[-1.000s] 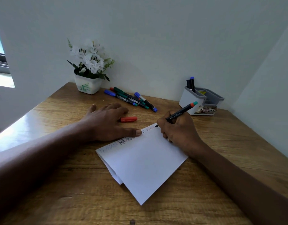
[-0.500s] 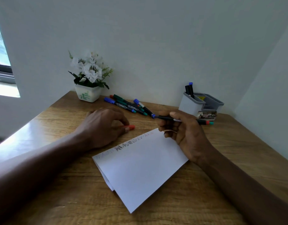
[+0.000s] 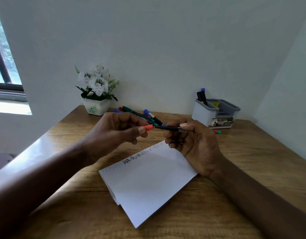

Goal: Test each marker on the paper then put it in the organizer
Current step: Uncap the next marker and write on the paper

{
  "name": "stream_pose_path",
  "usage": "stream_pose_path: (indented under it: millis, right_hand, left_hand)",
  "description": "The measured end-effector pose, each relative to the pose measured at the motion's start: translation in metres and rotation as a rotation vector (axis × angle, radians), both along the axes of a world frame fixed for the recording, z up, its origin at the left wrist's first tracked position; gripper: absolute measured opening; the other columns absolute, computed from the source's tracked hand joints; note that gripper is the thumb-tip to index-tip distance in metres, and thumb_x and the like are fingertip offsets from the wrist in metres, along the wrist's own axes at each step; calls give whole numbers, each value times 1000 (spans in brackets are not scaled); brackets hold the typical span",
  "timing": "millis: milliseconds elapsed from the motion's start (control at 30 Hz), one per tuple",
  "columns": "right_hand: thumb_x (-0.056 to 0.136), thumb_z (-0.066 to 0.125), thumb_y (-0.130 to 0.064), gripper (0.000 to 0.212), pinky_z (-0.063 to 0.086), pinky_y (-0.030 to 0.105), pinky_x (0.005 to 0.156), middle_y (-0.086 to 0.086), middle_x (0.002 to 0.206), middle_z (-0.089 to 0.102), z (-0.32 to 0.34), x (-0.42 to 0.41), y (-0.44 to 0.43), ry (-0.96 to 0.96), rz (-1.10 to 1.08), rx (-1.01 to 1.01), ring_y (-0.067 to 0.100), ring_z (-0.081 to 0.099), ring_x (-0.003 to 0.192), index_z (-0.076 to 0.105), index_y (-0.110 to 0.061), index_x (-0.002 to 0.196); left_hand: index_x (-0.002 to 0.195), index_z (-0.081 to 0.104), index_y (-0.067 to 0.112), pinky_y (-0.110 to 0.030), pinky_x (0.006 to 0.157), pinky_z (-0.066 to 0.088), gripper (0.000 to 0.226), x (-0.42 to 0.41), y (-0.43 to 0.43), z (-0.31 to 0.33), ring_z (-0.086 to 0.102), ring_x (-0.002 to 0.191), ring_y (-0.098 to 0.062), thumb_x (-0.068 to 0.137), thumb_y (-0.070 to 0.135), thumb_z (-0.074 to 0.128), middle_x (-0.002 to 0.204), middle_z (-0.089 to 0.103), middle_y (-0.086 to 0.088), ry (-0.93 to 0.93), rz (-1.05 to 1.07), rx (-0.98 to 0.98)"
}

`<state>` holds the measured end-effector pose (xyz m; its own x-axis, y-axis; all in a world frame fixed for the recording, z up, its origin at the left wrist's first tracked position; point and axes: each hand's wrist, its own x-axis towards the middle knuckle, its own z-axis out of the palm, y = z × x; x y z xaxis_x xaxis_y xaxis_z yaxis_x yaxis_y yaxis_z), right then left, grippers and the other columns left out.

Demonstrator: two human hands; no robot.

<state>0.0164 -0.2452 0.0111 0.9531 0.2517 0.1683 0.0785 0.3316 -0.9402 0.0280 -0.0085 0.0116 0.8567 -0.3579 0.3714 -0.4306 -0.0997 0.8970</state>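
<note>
both hands have come up off the counter (image 3: 252, 161) since half a second ago. the left grip (image 3: 117, 131), then lying over the red cap (image 3: 148, 127) on the wood, now pinches that cap between thumb and fingertips and brings it level to the tip of the marker (image 3: 171, 128). cap mouth and tip are touching or just apart; i cannot tell which. at about 11 o'clock from the paper (image 3: 145, 180) a flower pot (image 3: 97, 107) stands by the wall, and the untested markers (image 3: 145, 114) lie in a loose heap at 12 o'clock. the marker hangs horizontal above the paper's far edge, its black barrel clamped in the right grip (image 3: 195, 144), fingers curled round it and thumb on top. scribbles run along that far edge, so this marker's test looks done and the step in hand is recapping. next the cap needs pushing straight along the barrel until it seats. then the right grip has to carry the marker to the organizer (image 3: 203, 112) at 1 o'clock, where the stored markers (image 3: 201, 95) stand in the tall compartment, and drop it in upright.
</note>
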Motion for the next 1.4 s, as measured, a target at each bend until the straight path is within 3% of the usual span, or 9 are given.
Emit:
stream_pose_path:
  millis: [367, 567, 800, 933, 1033, 1133, 1200, 1300, 1400]
  right_hand:
    - [76, 52, -20, 25, 56, 28, 63, 15, 79, 73, 0, 0, 1, 9, 7, 16, 21, 68, 70, 66, -8, 92]
    - [85, 69, -16, 19, 57, 26, 66, 15, 85, 75, -4, -7, 8, -4, 48, -117, 22, 69, 74, 72, -6, 101]
    - [80, 70, -15, 9, 48, 26, 51, 8, 62, 66, 0, -8, 14, -104, -74, -104, 17, 57, 55, 76, -13, 73]
    - [80, 69, -15, 13, 50, 27, 54, 9, 64, 69, -2, -12, 16, -113, -74, -94, 18, 60, 55, 77, -18, 70]
    - [82, 68, -19, 11, 52, 27, 57, 12, 71, 72, 0, -12, 17, -124, -83, -136, 20, 64, 60, 77, -12, 83]
    - [91, 64, -22, 26, 52, 30, 64, 16, 87, 74, 5, -8, 12, -177, -65, -214, 24, 67, 76, 73, -6, 109]
    - [96, 58, -23, 30, 51, 29, 67, 20, 100, 74, 12, -7, 4, -208, -60, -187, 25, 66, 86, 71, -7, 118]
    - [97, 46, -35, 42, 46, 31, 71, 19, 113, 73, 27, -6, -11, -178, -113, -97, 23, 63, 96, 71, -12, 120]
    - [105, 42, -32, 36, 47, 30, 75, 7, 111, 77, 29, 1, -27, -250, -357, -314, 14, 66, 98, 71, -19, 123]
  left_hand:
    - [102, 75, 11, -30, 67, 53, 30, -5, -3, -2, 68, 81, -20, 80, 33, 75, 90, 75, -11, -53, 97, -81]
    - [108, 73, 8, -30, 73, 56, 25, -12, -10, -5, 69, 90, -25, 86, 19, 71, 98, 75, -11, -39, -37, 15]
    - [105, 74, 4, -30, 73, 56, 29, -9, -11, -7, 70, 88, -23, 80, 19, 72, 94, 75, -14, 24, -29, -93]
    - [108, 72, -1, -31, 74, 56, 33, -6, -12, -7, 68, 89, -25, 82, 20, 71, 96, 73, -19, 42, -69, -93]
    - [107, 71, -1, -32, 74, 57, 32, -2, -11, -5, 69, 89, -27, 84, 22, 71, 96, 73, -18, 27, -72, -44]
    - [112, 70, 14, -26, 72, 55, 33, 7, -8, -4, 70, 89, -15, 93, 40, 63, 97, 74, -2, -113, 41, 151]
    - [126, 62, 29, -20, 73, 48, 54, 16, 2, -8, 64, 98, -3, 93, 68, 46, 116, 69, 12, -249, 217, 474]
    - [149, 38, 35, -35, 102, 44, 95, 25, 18, -17, 47, 133, -10, 76, 91, 14, 153, 44, 8, -212, 282, 877]
    - [158, 20, 26, -41, 123, 20, 108, 31, 16, -22, 20, 151, -13, 73, 91, 4, 166, 20, 2, -142, 234, 1093]
